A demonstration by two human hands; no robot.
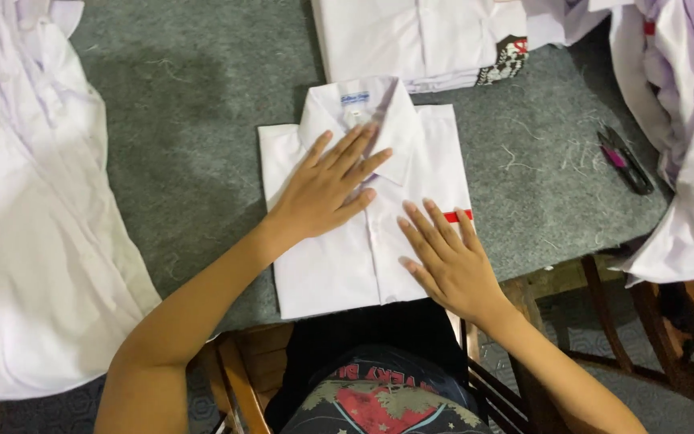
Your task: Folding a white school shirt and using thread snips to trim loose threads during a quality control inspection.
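Both hands are lying flat on a folded white cotton shirt [367, 217] with a buttoned collar and a small red tab on its pocket edge: the left hand [327, 189] is pressing just below the collar with fingers spread and pointing up and to the right, and the right hand [447, 261] is resting open on the shirt's lower right part, beside the red tab, gripping nothing. That shirt is lying on a grey felt-covered table [202, 120], its near edge at the table's front. Judging by the flat palms, the fold looks finished and is being smoothed; lifting it away would call for sliding fingers beneath both sides. Beyond the shirt is sitting a stack of folded white shirts [419, 40]; loose white cloth [34, 201] is lying well to its left, more white garments [684, 145] to its right, with small black thread snips [624, 158] between.
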